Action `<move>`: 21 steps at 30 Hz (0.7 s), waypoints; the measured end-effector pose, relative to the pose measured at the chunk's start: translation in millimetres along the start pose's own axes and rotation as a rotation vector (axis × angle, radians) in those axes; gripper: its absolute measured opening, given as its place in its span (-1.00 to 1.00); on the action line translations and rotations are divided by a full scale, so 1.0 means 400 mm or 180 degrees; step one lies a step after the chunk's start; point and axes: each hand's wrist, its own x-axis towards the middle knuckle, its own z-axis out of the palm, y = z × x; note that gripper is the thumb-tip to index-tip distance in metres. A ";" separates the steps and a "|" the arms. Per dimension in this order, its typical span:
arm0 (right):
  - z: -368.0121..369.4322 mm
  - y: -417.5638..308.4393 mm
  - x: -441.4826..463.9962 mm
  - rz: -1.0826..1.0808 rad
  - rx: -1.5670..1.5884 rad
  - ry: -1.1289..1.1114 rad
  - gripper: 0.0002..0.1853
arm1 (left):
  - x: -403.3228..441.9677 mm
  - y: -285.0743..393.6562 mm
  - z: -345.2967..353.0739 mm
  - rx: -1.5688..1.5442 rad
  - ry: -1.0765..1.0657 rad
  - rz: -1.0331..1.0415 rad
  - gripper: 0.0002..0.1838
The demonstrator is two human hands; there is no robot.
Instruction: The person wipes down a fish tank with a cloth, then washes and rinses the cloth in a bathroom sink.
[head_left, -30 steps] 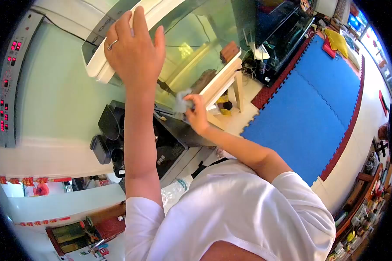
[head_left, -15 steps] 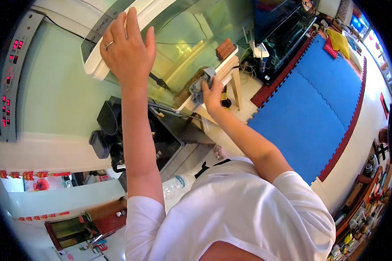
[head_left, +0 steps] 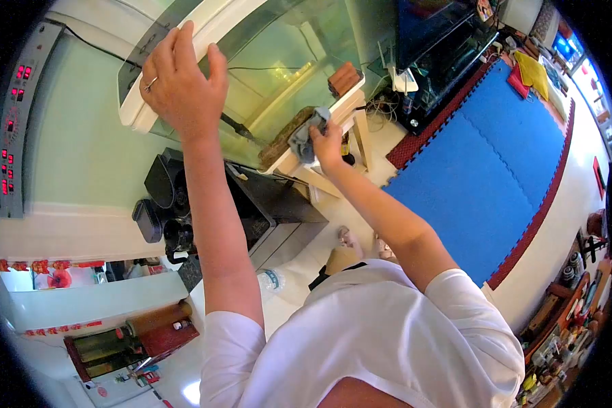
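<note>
My left hand (head_left: 185, 85) lies on the white upper frame (head_left: 139, 112) of a glass fish tank (head_left: 251, 95), fingers stretched out and thumb apart, a ring on one finger. A crumpled grey-blue cloth (head_left: 306, 139) is in my right hand (head_left: 328, 144), pressed to the tank's front glass near its lower edge. Behind the glass, beside the cloth, is a long brown piece (head_left: 285, 138). Reddish-brown blocks (head_left: 344, 79) show at the tank's right end, and a dark tube (head_left: 236, 126) is between my hands.
The tank is on a pale wooden stand (head_left: 362, 132). Blue floor mats (head_left: 483, 170) lie to the right, by a black TV unit (head_left: 442, 75). Black containers (head_left: 160, 187) and a dark cabinet (head_left: 289, 228) are at lower left. A clear bottle (head_left: 272, 280) is near my body.
My right hand has moved up and right with the cloth, from the tank's lower corner along its front glass. My left hand stays on the frame, its fingers slightly lower in view.
</note>
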 end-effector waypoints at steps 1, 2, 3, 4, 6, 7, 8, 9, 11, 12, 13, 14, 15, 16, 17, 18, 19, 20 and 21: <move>-0.005 0.015 0.034 0.0219 0.0123 -0.0056 -0.43 | 0.001 0.000 -0.001 0.0003 0.0000 -0.0008 -0.59; 0.003 0.062 0.074 -0.0023 0.0216 0.0089 -0.48 | 0.004 0.004 -0.004 0.0037 -0.0003 -0.0022 -0.59; -0.005 0.073 0.102 -0.0031 0.0213 0.0109 -0.48 | 0.004 0.007 -0.005 0.0056 0.0001 -0.0034 -0.59; -0.017 0.077 0.126 0.0028 0.0499 0.0121 -0.51 | 0.004 0.008 -0.005 0.0025 0.0018 -0.0035 -0.59; -0.021 0.060 0.159 -0.0116 0.0684 0.0567 -0.69 | 0.005 0.013 -0.005 0.0116 0.0030 -0.0055 -0.60; -0.020 0.042 0.167 -0.0296 0.0549 0.0997 -0.84 | 0.005 0.013 -0.004 0.0084 0.0051 -0.0075 -0.60; -0.035 0.027 0.176 -0.0133 0.0144 0.1089 -0.83 | 0.005 0.014 -0.002 0.0076 0.0065 -0.0073 -0.60; -0.045 0.011 0.182 0.0031 -0.0258 0.1177 -0.82 | 0.003 0.014 -0.001 0.0072 0.0080 -0.0072 -0.60; -0.035 -0.003 0.156 -0.0101 0.0039 0.0903 -0.70 | 0.005 0.015 -0.002 0.0056 0.0085 -0.0097 -0.61; -0.022 -0.054 0.094 -0.0361 -0.0233 0.0798 -0.58 | 0.005 0.017 -0.003 0.0059 0.0079 -0.0098 -0.61; -0.001 -0.084 0.039 -0.0623 -0.0495 0.0701 -0.45 | 0.005 0.019 -0.005 0.0027 0.0108 -0.0089 -0.61; 0.025 -0.075 0.003 -0.0884 -0.0462 0.0668 -0.41 | 0.006 0.021 -0.006 0.0072 0.0101 -0.0102 -0.61; 0.047 -0.063 -0.028 -0.1142 -0.0442 0.0636 -0.36 | 0.005 0.023 -0.007 0.0112 0.0089 -0.0122 -0.61; 0.063 -0.067 -0.059 -0.1150 -0.0452 0.0681 -0.36 | 0.005 0.022 -0.006 0.0072 0.0112 -0.0124 -0.61; 0.078 -0.070 -0.086 -0.1320 -0.0197 0.0721 -0.42 | 0.003 0.021 -0.004 0.0080 0.0101 -0.0110 -0.60; 0.086 -0.071 -0.097 -0.1491 0.0062 0.0759 -0.47 | 0.002 0.021 -0.004 0.0089 0.0089 -0.0090 -0.60; 0.086 -0.071 -0.093 -0.1487 0.0057 0.0798 -0.47 | -0.001 0.021 -0.007 0.0052 0.0099 -0.0082 -0.60; 0.081 -0.073 -0.082 -0.1403 0.0169 0.0821 -0.48 | -0.001 0.021 -0.010 0.0066 0.0024 -0.0086 -0.59; 0.073 -0.077 -0.062 -0.1331 0.0284 0.0847 -0.50 | 0.001 0.021 -0.012 0.0080 -0.0039 -0.0091 -0.58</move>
